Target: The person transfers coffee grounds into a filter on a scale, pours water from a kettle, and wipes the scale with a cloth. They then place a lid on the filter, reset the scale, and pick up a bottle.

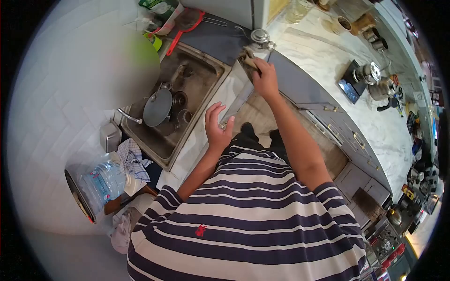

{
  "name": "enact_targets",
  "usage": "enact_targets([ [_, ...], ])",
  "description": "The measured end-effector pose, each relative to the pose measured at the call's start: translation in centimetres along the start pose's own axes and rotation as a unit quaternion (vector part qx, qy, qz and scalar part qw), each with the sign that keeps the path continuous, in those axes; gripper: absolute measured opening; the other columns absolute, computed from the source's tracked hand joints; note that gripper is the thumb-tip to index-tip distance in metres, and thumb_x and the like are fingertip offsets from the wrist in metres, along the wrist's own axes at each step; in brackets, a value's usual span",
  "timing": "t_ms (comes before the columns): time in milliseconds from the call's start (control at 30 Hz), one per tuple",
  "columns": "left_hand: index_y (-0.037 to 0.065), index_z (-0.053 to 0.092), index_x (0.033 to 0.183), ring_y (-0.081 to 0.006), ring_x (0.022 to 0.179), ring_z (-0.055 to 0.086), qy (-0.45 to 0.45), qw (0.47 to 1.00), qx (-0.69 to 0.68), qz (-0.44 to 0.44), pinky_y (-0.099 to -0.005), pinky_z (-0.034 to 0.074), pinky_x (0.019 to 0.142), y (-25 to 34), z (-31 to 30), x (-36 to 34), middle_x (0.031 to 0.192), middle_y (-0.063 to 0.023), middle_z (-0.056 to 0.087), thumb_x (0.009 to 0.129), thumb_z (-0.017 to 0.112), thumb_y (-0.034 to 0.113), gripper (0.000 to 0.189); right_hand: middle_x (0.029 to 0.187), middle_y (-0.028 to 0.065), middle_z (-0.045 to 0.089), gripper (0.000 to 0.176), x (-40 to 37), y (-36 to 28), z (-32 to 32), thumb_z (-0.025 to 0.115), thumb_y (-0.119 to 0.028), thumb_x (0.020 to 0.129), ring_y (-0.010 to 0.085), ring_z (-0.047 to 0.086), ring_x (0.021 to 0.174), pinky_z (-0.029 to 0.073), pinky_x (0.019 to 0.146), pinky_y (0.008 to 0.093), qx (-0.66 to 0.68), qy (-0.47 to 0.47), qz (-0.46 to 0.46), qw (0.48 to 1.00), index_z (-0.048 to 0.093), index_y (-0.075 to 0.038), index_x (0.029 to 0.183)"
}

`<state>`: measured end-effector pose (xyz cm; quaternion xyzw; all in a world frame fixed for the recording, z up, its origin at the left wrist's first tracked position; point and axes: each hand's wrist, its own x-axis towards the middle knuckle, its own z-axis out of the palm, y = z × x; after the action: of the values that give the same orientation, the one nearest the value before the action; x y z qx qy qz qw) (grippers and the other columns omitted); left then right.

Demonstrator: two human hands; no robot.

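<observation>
My right hand [266, 77] is closed around a crumpled brownish cloth [247, 58] at the counter corner beyond the sink. Just past the cloth stands a shiny metal pot with a lid [259, 36]. In front of the sink's near edge, my left hand [218, 129] hangs with its fingers apart and nothing in it. The metal sink [174, 157] holds a round grey pan [158, 107] and some clear glasses [183, 117].
A red-handled strainer [186, 21] lies behind the sink. To the left are a metal box [110, 136], a checked cloth [130, 154] and a large plastic bottle [105, 180]. The marble counter [309, 61] curves along the right, with a metal kettle [368, 73] on it.
</observation>
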<state>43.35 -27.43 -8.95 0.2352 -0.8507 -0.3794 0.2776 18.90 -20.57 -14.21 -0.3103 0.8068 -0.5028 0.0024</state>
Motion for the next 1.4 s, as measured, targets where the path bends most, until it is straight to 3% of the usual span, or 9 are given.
enact_targets([
  [133, 0.004, 0.064, 0.131, -0.0359, 0.130, 0.060, 0.006, 1.000, 0.001, -0.029, -0.0462, 0.046, 0.110, -1.7, -1.3, -0.9, 0.140, -0.0177, 0.062, 0.090, 0.077, 0.012, 0.045, 0.164, 0.0079, 0.046, 0.056, 1.2, -0.5, 3.7, 0.075, -0.020, 0.089, 0.0341, 0.050, 0.141, 0.043, 0.111, 0.0588, -0.181, -0.141, -0.056, 0.972, 0.065, -0.025, 0.144],
  [233, 0.004, 0.063, 0.132, -0.0356, 0.128, 0.060, -0.002, 0.999, 0.005, -0.051, -0.0457, 0.047, 0.109, -2.9, -2.0, -1.1, 0.140, -0.0180, 0.061, 0.089, 0.077, 0.011, 0.046, 0.168, 0.0110, 0.040, 0.061, 0.8, -0.4, 4.0, 0.077, -0.025, 0.090, 0.0356, 0.045, 0.146, 0.039, 0.115, 0.0594, -0.260, -0.178, -0.083, 0.946, 0.061, -0.027, 0.149],
  [433, 0.005, 0.061, 0.137, -0.0305, 0.121, 0.065, -0.039, 0.998, -0.011, -0.054, -0.0445, 0.050, 0.103, -4.2, -2.1, -1.2, 0.144, -0.0159, 0.059, 0.089, 0.077, 0.008, 0.050, 0.165, 0.0165, 0.042, 0.064, -0.4, 0.2, -1.5, 0.080, -0.028, 0.091, 0.0383, 0.044, 0.147, 0.034, 0.120, 0.0568, -0.193, -0.092, -0.101, 0.972, 0.058, -0.021, 0.151],
  [567, 0.004, 0.061, 0.137, -0.0305, 0.120, 0.065, -0.066, 0.998, -0.017, -0.019, -0.0443, 0.050, 0.104, -3.5, -0.6, 0.5, 0.143, -0.0172, 0.059, 0.089, 0.076, 0.008, 0.050, 0.151, 0.0222, 0.054, 0.051, -3.9, 1.4, -9.0, 0.080, -0.022, 0.091, 0.0399, 0.052, 0.139, 0.042, 0.114, 0.0533, -0.137, 0.018, -0.013, 0.990, 0.066, -0.012, 0.139],
  [767, 0.003, 0.062, 0.135, -0.0309, 0.119, 0.065, -0.117, 0.991, -0.032, 0.061, -0.0430, 0.052, 0.105, -0.4, 5.3, 3.2, 0.141, -0.0179, 0.061, 0.089, 0.076, 0.007, 0.048, 0.125, 0.0171, 0.069, 0.032, -6.0, 5.6, -24.8, 0.077, -0.016, 0.095, 0.0381, 0.062, 0.119, 0.047, 0.107, 0.0463, -0.213, 0.226, 0.048, 0.949, 0.071, -0.007, 0.125],
  [967, 0.002, 0.065, 0.131, -0.0311, 0.116, 0.066, -0.175, 0.978, -0.055, 0.101, -0.0419, 0.054, 0.103, 4.5, 12.1, 4.9, 0.135, -0.0173, 0.064, 0.089, 0.076, 0.006, 0.044, 0.103, 0.0133, 0.072, 0.026, 0.8, 9.7, -38.4, 0.075, -0.027, 0.097, 0.0335, 0.066, 0.101, 0.050, 0.090, 0.0440, -0.260, 0.280, 0.114, 0.917, 0.076, -0.007, 0.115],
  [1167, 0.002, 0.066, 0.129, -0.0306, 0.112, 0.068, -0.166, 0.978, -0.076, 0.103, -0.0411, 0.055, 0.100, 10.0, 18.9, 6.1, 0.133, -0.0168, 0.065, 0.089, 0.076, 0.007, 0.041, 0.087, 0.0173, 0.077, 0.040, 1.4, 13.0, -40.2, 0.074, -0.038, 0.095, 0.0318, 0.074, 0.083, 0.056, 0.078, 0.0426, -0.144, 0.277, 0.304, 0.900, 0.077, 0.002, 0.099],
  [1233, 0.002, 0.067, 0.128, -0.0301, 0.111, 0.068, -0.147, 0.980, -0.095, 0.099, -0.0406, 0.056, 0.099, 11.1, 21.2, 6.0, 0.132, -0.0167, 0.066, 0.090, 0.075, 0.007, 0.039, 0.085, 0.0068, 0.075, 0.047, 1.1, 14.1, -39.5, 0.074, -0.043, 0.099, 0.0156, 0.067, 0.078, 0.052, 0.074, 0.0322, -0.033, 0.259, 0.345, 0.902, 0.077, 0.003, 0.103],
  [1400, 0.004, 0.068, 0.125, -0.0295, 0.110, 0.068, -0.161, 0.978, -0.119, 0.064, -0.0407, 0.056, 0.097, 13.0, 24.1, 5.1, 0.131, -0.0146, 0.066, 0.089, 0.078, 0.010, 0.038, 0.077, -0.0030, 0.061, 0.041, 0.6, 15.2, -39.0, 0.072, -0.041, 0.101, 0.0091, 0.052, 0.071, 0.041, 0.064, 0.0281, 0.137, 0.233, 0.384, 0.883, 0.079, 0.000, 0.099],
])
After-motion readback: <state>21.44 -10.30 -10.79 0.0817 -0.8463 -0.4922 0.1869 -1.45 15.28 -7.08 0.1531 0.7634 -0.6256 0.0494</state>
